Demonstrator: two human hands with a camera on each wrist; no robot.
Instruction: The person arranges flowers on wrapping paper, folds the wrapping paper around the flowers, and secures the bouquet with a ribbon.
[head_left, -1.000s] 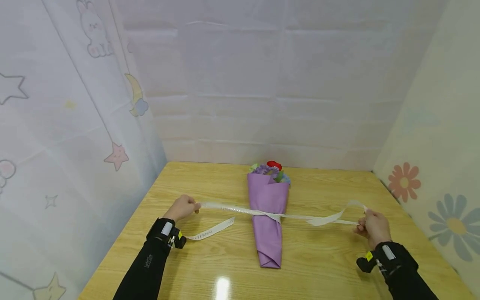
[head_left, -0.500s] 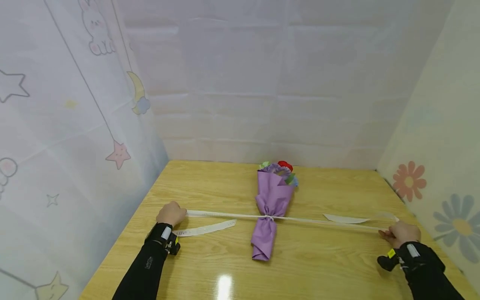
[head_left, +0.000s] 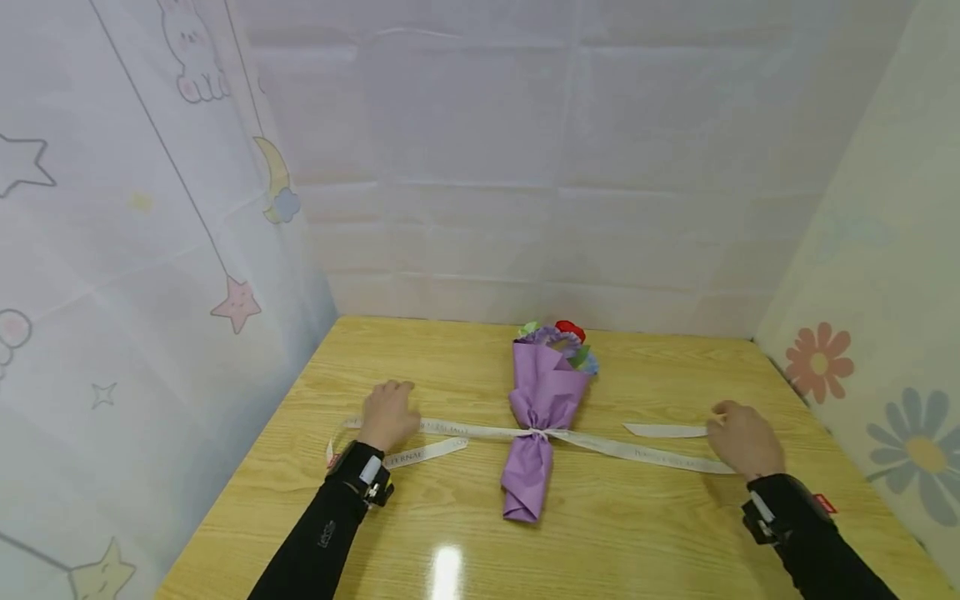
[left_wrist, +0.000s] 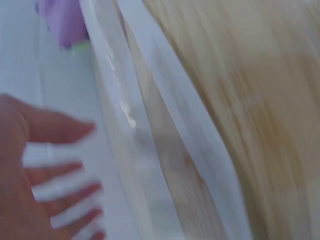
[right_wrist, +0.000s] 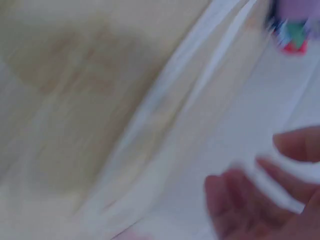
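Note:
A small bouquet in purple wrapping paper [head_left: 551, 387] lies on the table, its artificial flowers [head_left: 570, 332] toward the back. A white printed ribbon [head_left: 637, 452] is tied round its narrowed middle with a knot [head_left: 537, 432], and its tails run out to both sides. My left hand [head_left: 388, 417] hovers over the left tails, fingers spread and holding nothing; the left wrist view shows the ribbon [left_wrist: 170, 95] beside it. Over on the right, my right hand [head_left: 746, 440] is above the right tails with loosely bent fingers, free of the ribbon [right_wrist: 165, 85] in the right wrist view.
The wooden table [head_left: 450, 358] meets a pale cloth backdrop [head_left: 555, 167] at its far edge. Printed cloths hang at the left [head_left: 150, 292] and right [head_left: 847, 292] sides. Black bands with small cameras sit on both wrists.
The ribbon was pulled taut, cinching the wrapping at the middle. Both hands have since let go of it and moved inward, and the tails now lie slack and flat.

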